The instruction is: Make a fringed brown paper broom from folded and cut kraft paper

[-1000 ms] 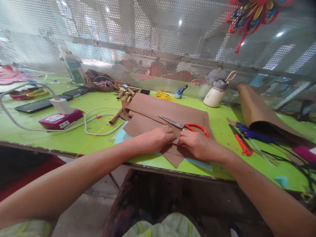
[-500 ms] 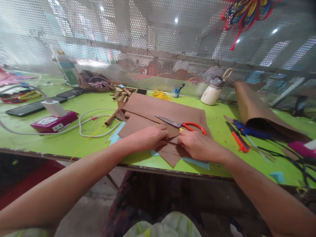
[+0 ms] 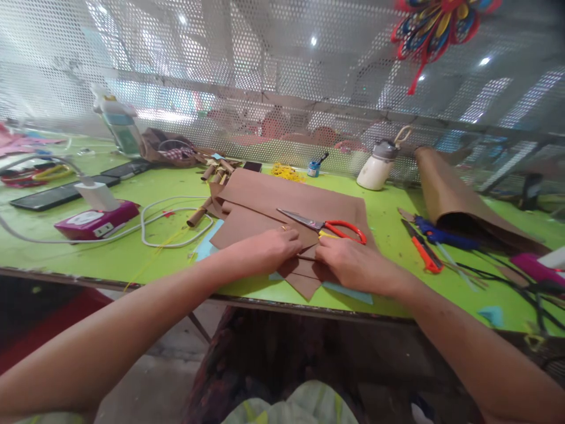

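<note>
Left hand (image 3: 282,244), right hand (image 3: 342,259): just apart, on brown paper (image 3: 293,191) | grip: cannot tell | scissors (image 3: 321,225): atop it

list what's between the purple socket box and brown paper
The head view shows a white cable loop, yellow thread, a red scrap, a brown roll and light-blue paper jutting from under the brown paper.
</note>
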Demonstrator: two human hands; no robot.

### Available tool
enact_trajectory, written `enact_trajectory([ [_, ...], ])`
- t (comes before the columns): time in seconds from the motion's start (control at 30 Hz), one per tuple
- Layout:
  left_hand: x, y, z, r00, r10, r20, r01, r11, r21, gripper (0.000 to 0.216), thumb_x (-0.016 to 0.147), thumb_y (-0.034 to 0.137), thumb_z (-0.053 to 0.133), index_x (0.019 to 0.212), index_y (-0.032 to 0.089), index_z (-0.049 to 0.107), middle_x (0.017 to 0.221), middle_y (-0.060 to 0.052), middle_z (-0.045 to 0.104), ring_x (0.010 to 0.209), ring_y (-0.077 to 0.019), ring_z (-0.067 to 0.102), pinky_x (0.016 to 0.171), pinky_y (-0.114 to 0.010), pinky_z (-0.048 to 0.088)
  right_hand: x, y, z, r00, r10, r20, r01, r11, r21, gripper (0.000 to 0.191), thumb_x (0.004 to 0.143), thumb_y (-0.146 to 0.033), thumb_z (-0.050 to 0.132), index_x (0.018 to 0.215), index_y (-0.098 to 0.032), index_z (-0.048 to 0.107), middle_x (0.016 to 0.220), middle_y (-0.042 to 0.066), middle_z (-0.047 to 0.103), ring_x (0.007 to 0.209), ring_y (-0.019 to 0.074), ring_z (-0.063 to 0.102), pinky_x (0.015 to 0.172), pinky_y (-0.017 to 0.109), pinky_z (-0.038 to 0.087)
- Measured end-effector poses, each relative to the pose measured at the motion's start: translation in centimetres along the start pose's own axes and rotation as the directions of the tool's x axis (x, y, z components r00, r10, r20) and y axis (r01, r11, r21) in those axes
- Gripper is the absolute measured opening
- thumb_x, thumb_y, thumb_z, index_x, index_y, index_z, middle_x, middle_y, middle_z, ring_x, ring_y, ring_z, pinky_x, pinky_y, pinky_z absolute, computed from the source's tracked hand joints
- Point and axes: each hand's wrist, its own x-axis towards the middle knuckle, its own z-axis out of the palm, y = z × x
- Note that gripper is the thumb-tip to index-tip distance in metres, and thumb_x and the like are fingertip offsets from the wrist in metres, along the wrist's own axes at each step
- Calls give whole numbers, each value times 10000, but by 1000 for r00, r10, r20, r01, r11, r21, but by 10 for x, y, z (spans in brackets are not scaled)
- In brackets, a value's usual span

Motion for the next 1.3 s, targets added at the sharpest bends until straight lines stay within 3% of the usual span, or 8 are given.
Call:
enact_trajectory([
  [0.4,0,3,-3,995,96,-27,-95,995,11,123,802,111,453,807,132,574,807,-94,568,792,-189,510,774,-310,409,-8,-4,5,999,-30,-29,28,995,-96,108,825,-108,468,766,-184,518,772,20,527,669,158,469,596,288,264],
  [0.53,1,1,-14,984,-117,-135,81,966,-246,111,783,180,483,787,138,586,778,-56,565,729,-144,513,663,-240,400,-6,-2,5,999,-8,-52,3,996,-85,81,823,-157,489,754,-180,523,764,23,527,657,151,466,573,279,250],
  [0.63,6,-3,-21,903,-359,-236,215,853,-476,180,808,236,457,809,122,597,753,-35,566,690,-117,497,632,-214,383,-3,-3,2,995,-30,-95,20,995,-100,99,809,-120,478,734,-172,517,780,31,524,643,144,445,563,276,247],
  [0.7,9,-6,-21,882,-436,-178,261,767,-586,259,841,294,419,799,115,602,709,-20,556,648,-105,477,591,-202,362,0,-7,0,987,-70,-143,54,992,-113,119,800,-85,464,733,-171,511,786,35,518,666,150,439,577,276,259],
  [0.9,5,-9,-18,920,-327,217,381,615,-690,446,839,446,416,579,109,548,502,29,395,479,-66,296,453,-207,232,5,-16,0,949,-97,-301,36,979,-203,186,813,-69,423,669,-171,483,721,44,475,698,180,405,641,297,296],
  [1.03,0,-8,-24,900,-227,373,429,308,-849,468,829,505,415,709,102,621,550,7,495,460,-65,329,443,-201,258,8,-17,-1,929,-104,-356,26,976,-218,200,831,-85,407,671,-161,500,712,55,472,714,190,397,668,304,318],
  [1.1,-2,-6,-27,895,-182,408,437,167,-884,459,824,506,433,773,101,642,602,-9,552,463,-63,356,449,-195,280,9,-18,-1,920,-110,-376,32,978,-208,217,847,-108,401,663,-156,507,695,57,470,703,188,394,666,304,327],
  [1.3,-1,-3,-25,881,-185,435,448,31,-894,365,750,490,564,753,132,636,527,29,532,420,-48,337,439,-188,276,12,-19,2,915,-116,-388,51,984,-172,286,877,-96,331,682,-156,531,696,62,488,699,183,402,689,308,346],
])
